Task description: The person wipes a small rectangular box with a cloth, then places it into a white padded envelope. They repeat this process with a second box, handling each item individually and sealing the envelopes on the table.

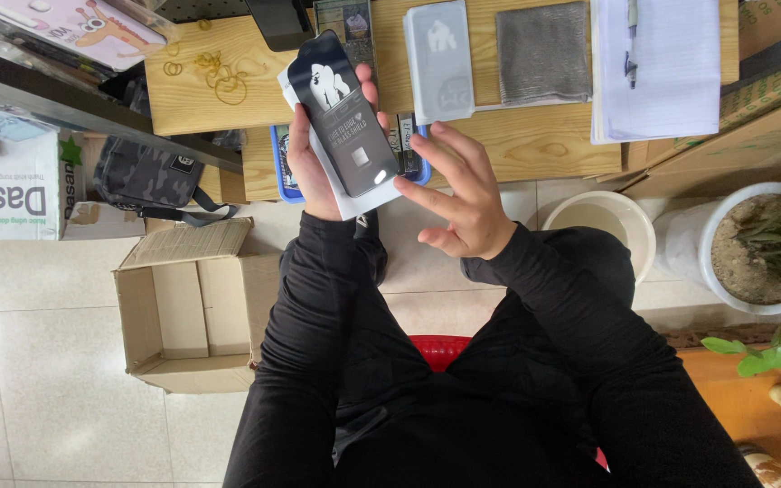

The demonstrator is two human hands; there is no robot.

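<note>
Head view, I note left hand gripping black screen-protector sleeve over white packet, upper centre, right hand released, fingers spread beside it, wooden counter behind

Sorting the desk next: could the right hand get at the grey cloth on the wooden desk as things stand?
Probably yes. The right hand is empty, fingers spread, and the grey cloth lies bare on the wooden desk just ahead of it, nothing on top. Only the left hand is occupied, holding the black screen-protector pack.
</note>
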